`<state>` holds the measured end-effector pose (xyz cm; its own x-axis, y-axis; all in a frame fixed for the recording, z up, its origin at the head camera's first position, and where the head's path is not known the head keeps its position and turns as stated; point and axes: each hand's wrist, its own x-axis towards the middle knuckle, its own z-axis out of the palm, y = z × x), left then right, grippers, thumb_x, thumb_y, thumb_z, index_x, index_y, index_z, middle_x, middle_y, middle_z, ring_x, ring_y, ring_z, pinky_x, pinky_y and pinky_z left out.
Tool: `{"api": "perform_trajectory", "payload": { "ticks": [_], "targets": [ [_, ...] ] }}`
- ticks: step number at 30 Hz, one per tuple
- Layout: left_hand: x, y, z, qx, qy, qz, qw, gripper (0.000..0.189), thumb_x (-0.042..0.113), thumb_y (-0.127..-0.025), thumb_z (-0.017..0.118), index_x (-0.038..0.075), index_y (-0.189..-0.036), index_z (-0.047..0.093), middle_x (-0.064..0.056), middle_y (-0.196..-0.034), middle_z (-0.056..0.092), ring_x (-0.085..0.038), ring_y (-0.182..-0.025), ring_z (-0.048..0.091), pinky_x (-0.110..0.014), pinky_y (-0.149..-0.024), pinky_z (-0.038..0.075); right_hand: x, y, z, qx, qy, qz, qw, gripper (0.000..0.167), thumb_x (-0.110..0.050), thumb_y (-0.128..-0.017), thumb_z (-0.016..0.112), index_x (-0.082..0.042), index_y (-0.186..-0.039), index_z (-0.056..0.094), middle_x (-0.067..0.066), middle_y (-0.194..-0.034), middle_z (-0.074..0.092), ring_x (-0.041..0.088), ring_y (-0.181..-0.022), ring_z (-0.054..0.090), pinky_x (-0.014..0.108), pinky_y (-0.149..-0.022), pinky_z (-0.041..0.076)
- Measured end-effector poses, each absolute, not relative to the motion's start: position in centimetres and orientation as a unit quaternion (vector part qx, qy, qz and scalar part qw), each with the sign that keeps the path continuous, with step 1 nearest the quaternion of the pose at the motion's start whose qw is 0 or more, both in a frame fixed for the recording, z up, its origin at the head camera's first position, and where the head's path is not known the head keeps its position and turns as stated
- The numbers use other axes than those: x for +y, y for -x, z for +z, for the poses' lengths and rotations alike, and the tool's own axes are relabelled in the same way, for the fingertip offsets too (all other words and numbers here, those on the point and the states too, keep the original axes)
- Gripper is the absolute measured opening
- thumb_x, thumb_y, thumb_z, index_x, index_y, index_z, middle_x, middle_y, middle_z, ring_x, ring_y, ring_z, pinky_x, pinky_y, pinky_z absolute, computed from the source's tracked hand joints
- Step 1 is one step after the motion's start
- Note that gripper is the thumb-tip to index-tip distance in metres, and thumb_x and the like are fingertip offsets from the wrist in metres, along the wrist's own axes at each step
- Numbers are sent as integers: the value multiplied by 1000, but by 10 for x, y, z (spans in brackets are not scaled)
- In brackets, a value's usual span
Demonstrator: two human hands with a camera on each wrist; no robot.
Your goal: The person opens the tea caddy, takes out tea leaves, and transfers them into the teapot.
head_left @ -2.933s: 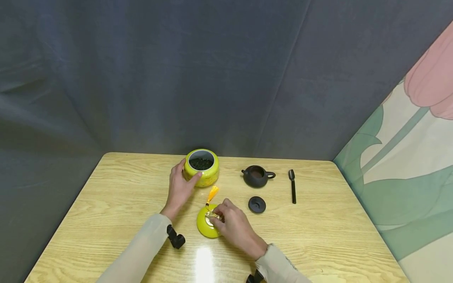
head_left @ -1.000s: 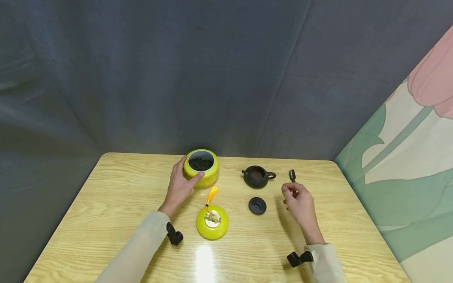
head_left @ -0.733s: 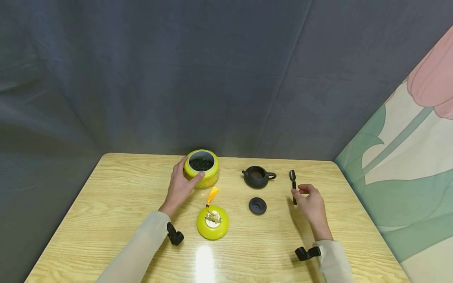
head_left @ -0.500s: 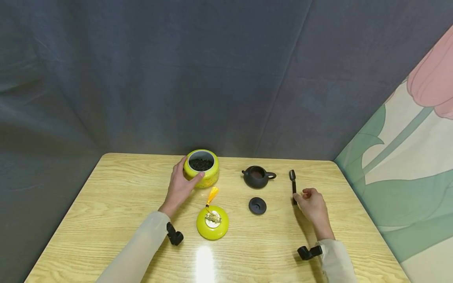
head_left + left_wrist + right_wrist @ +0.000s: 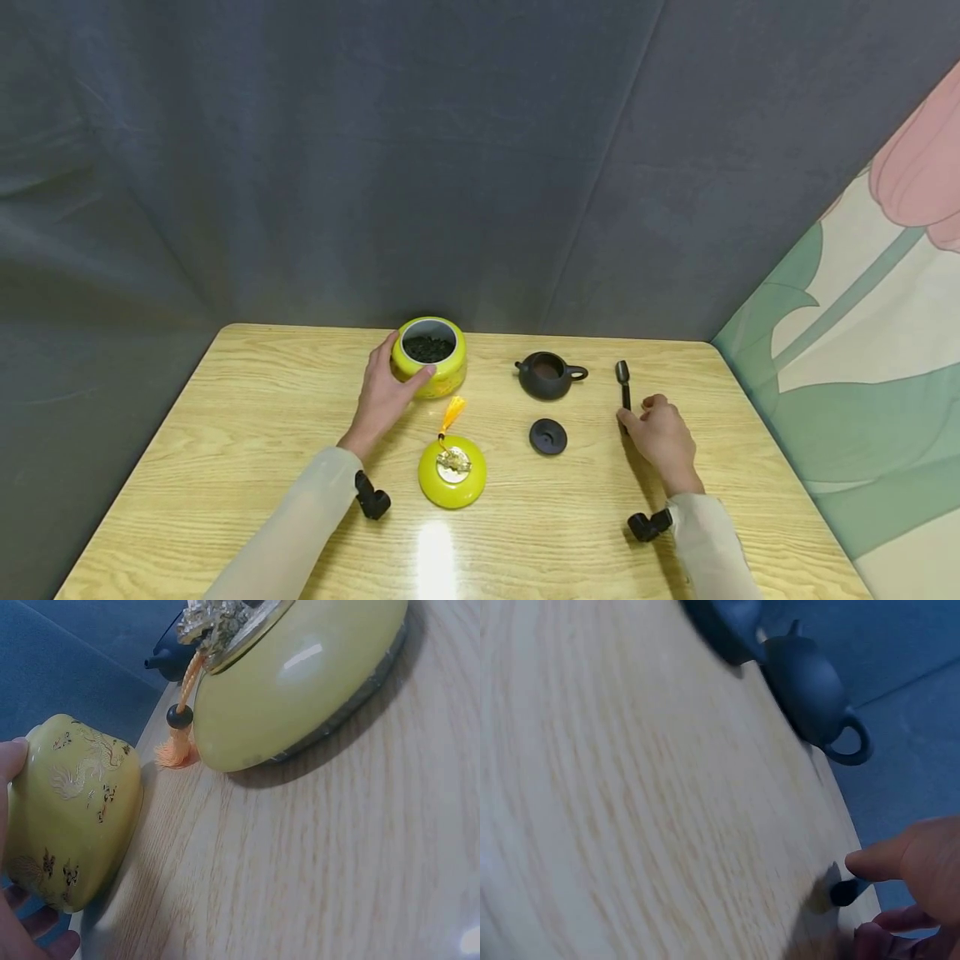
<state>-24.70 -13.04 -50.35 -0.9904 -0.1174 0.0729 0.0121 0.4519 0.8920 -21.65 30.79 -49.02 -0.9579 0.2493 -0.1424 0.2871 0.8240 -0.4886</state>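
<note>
In the head view my left hand (image 5: 381, 398) grips the side of a yellow tea jar (image 5: 450, 380), thumb at the front rim and fingers around the left. Dark tea leaves (image 5: 427, 350) lie inside the uncovered jar. On the right, my right hand (image 5: 663, 437) is at the handle of a small black teaspoon (image 5: 626, 392) lying on the table. The right wrist view has the thumb (image 5: 877, 860) by the handle's end (image 5: 846, 892), with the fingertips curled some way apart below; the rest of the spoon is hidden there.
The jar's yellow lid (image 5: 432, 483), with gold knob and orange tassel (image 5: 453, 412), lies in front of the jar. A dark lidless teapot (image 5: 543, 386) stands between jar and spoon, its small round lid (image 5: 548, 437) before it. A grey curtain (image 5: 450, 167) borders the table's back.
My right hand has left the jar lid's knob and moved right to the spoon's handle, then slid slightly down along it. My left hand stays on the jar.
</note>
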Motion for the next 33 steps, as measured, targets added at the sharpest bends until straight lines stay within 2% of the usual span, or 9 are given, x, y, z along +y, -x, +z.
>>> {"api": "perform_trajectory", "payload": {
  "ticks": [3, 9, 16, 20, 33],
  "targets": [
    [-130, 248, -503, -850, -32, -521, 62, 98, 45, -95, 79, 18, -170, 24, -17, -170, 33, -37, -159, 34, -59, -132, 29, 307, 220, -491, 960, -143, -237, 45, 63, -43, -105, 60, 9, -140, 53, 30, -121, 66, 37, -92, 67, 46, -70, 53],
    [-131, 247, -501, -851, -34, -521, 62, 97, 44, -95, 79, 17, -171, 23, -17, -171, 31, -37, -160, 33, -60, -132, 29, 306, 224, -492, 964, -141, -221, 55, 55, -40, -106, 57, 5, -137, 55, 24, -112, 69, 32, -82, 65, 40, -64, 48],
    [-131, 250, -500, -850, -35, -522, 58, 98, 48, -95, 78, 20, -171, 23, -15, -172, 31, -36, -160, 32, -58, -132, 29, 306, 226, -491, 966, -143, -213, 40, 36, -36, -106, 57, -1, -114, 63, 22, -101, 73, 31, -76, 65, 39, -62, 44],
    [-131, 250, -501, -850, -34, -522, 58, 98, 47, -95, 78, 20, -171, 23, -16, -172, 31, -36, -160, 32, -59, -132, 29, 305, 227, -490, 965, -148, -211, 37, 33, -35, -105, 59, -3, -106, 65, 20, -96, 74, 30, -75, 65, 37, -62, 42],
    [-130, 248, -503, -853, -39, -518, 54, 98, 46, -95, 79, 18, -170, 24, -16, -170, 32, -36, -160, 33, -58, -133, 28, 305, 220, -495, 963, -161, -218, 8, 30, -32, -101, 58, -3, -104, 66, 20, -97, 73, 30, -76, 65, 35, -60, 42]
  ]
}}
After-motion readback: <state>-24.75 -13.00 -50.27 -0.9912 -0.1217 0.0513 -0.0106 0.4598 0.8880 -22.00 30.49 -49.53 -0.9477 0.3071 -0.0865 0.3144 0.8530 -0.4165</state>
